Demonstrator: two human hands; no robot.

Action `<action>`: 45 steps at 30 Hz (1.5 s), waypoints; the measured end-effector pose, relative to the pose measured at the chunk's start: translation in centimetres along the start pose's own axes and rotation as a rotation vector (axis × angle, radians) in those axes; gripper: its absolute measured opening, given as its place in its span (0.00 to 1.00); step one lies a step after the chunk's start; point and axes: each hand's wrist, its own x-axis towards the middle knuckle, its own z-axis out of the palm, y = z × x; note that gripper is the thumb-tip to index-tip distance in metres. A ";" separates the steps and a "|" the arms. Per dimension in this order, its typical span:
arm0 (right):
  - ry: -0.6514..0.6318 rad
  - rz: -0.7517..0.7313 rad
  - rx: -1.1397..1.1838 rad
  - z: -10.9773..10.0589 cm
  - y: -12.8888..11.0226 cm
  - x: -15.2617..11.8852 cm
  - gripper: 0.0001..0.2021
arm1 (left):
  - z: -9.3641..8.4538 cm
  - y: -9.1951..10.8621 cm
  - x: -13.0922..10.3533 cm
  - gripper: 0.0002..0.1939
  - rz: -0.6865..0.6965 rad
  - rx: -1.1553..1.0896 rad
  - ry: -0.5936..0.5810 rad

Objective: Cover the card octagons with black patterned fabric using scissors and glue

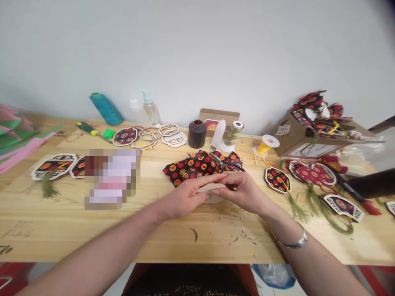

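Note:
Between my two hands is a pale, flat, rounded piece (212,199), partly covered by the fingers. My left hand (185,197) pinches its left side, thumb on the near face and fingers stretched along the far edge. From the right, my right hand (247,193) grips it between thumb and fingers. Black cloth with red and yellow flower prints (197,162) lies crumpled just beyond the hands. Dark-handled scissors (226,163) rest on that cloth. Small dark scraps (245,237) are scattered on the wooden table (148,242) at the near side.
Behind stand a black thread spool (196,135), a white glue bottle (217,135) and a yellow cord spool (267,144). Tasselled ornaments (277,180) lie at right, before a cardboard box (304,144) of printed cloth. At left are a teal thread cone (106,109) and a screwdriver (89,129).

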 end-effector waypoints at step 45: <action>0.243 0.224 0.291 -0.7 0.2 0.4 0.11 | -0.8 0.2 0.9 0.30 -0.200 -0.552 0.108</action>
